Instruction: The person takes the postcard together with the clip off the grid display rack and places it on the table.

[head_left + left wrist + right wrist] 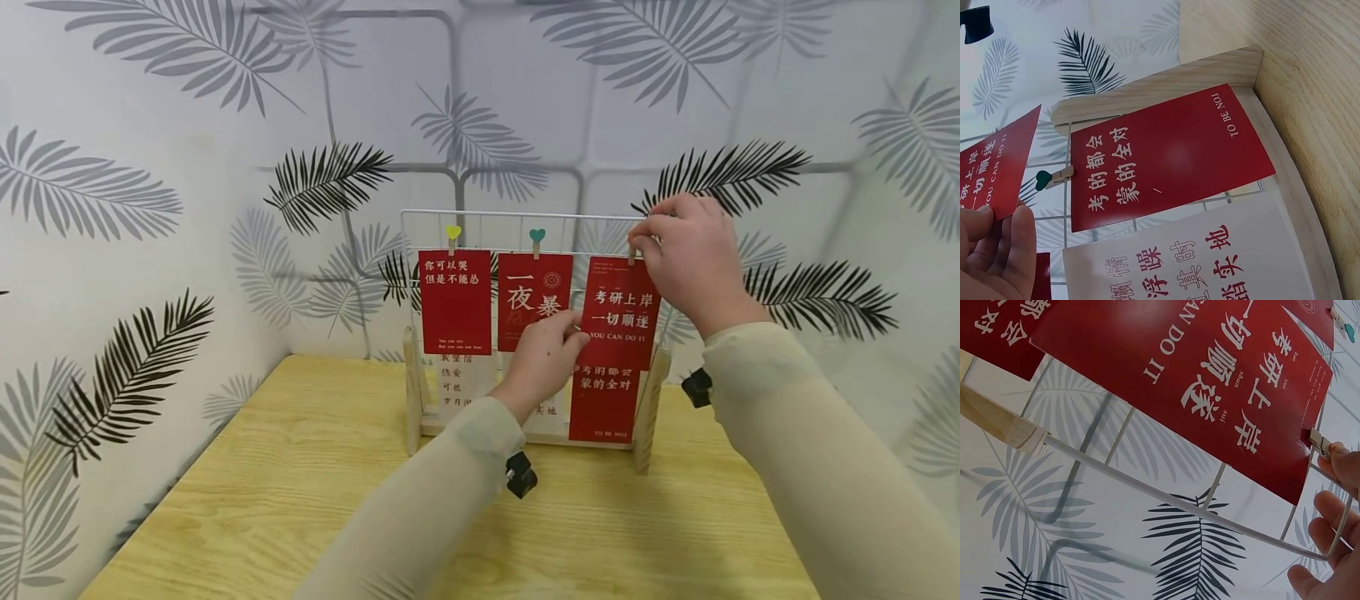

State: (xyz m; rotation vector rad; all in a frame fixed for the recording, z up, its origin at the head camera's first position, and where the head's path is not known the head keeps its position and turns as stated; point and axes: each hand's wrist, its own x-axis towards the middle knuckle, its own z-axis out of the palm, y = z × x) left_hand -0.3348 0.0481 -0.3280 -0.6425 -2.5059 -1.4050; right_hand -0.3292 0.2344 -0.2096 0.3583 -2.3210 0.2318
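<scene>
My left hand (543, 354) pinches the left edge of a red card (618, 304) between thumb and fingers, seen close in the left wrist view. My right hand (690, 254) pinches a small wooden clothespin (1319, 442) at the card's top edge. That card hangs at the upper right of a white wire grid rack (495, 214) with wooden feet. Below it, a second red card (1166, 156) is clipped by a clothespin with a dark green heart (1043, 180).
Two more red cards, left (455, 312) and middle (517, 325), hang under a yellow heart clip (453, 233) and a teal heart clip (537, 237). White cards (457, 392) hang beneath. The rack stands on a wooden table (300, 467) before a leaf-patterned wall (225, 167).
</scene>
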